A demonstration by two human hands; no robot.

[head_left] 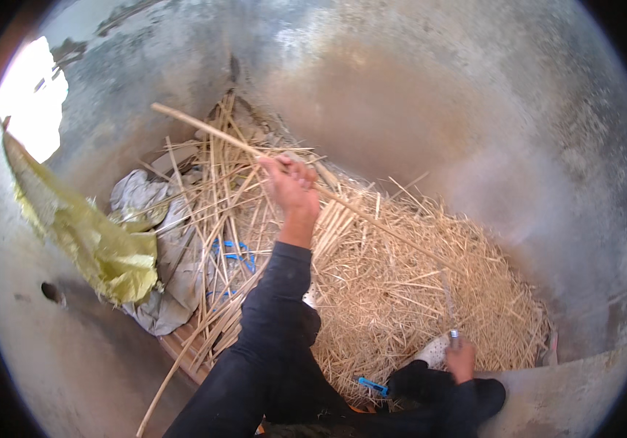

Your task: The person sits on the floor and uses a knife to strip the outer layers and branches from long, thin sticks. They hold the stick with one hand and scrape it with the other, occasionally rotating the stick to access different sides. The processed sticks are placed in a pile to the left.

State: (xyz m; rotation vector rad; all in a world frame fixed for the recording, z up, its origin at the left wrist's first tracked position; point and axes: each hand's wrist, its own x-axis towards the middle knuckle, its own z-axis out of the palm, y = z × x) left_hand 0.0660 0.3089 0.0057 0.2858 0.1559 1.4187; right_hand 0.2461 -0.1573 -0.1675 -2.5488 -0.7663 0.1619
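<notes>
A long, pale, bamboo-like stick (208,130) slants across the middle, running from the upper left down to the right. My left hand (291,188) is closed around it partway along. Low on the right, my right hand (462,362) grips a knife by its handle, just below a shiny metal collar. The narrow blade of the knife (448,298) points away from me, and its tip appears close to the thin end of the stick; I cannot tell whether they touch. Straw-like shavings (401,299) lie heaped beneath both hands.
Loose sticks (218,175) pile up at the left, with a blue item (235,252) among them. Beside them are a yellow sheet (109,252) and a greyish sack (138,191). Another blue object (373,386) lies near my feet. Concrete walls (474,109) close in around.
</notes>
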